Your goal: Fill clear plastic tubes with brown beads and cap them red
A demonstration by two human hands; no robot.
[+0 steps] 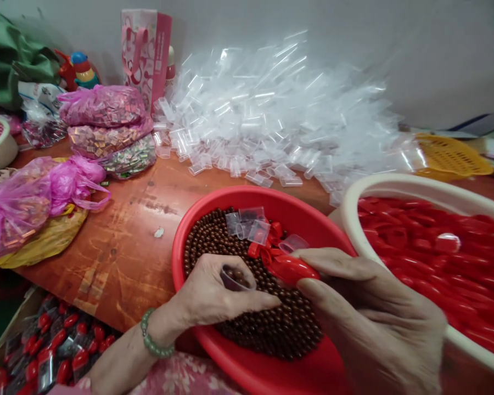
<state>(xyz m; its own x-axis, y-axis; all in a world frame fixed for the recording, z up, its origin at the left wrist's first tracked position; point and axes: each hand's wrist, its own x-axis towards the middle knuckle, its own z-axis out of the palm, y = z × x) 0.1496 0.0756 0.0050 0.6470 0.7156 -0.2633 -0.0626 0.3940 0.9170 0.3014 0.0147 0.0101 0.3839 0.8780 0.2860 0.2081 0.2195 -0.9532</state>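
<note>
My left hand [214, 296] is closed round a small clear tube [235, 277] filled with brown balls, held over a red basin [214, 219] of brown balls [280, 323]. My right hand [370, 318] pinches a red cap [292, 270] between thumb and forefinger, close to the tube's mouth. A few empty clear tubes [249, 222] and a red bow piece [271, 238] lie on the balls in the basin. A green bead bracelet [152, 340] circles my left wrist.
A white basin [354, 203] of red caps [428, 241] stands at the right. A heap of clear tubes [271, 115] fills the table's back. Pink bags [102, 107] lie at the left, a yellow basket [448, 156] at far right, and a box of filled tubes [49, 345] below the table edge.
</note>
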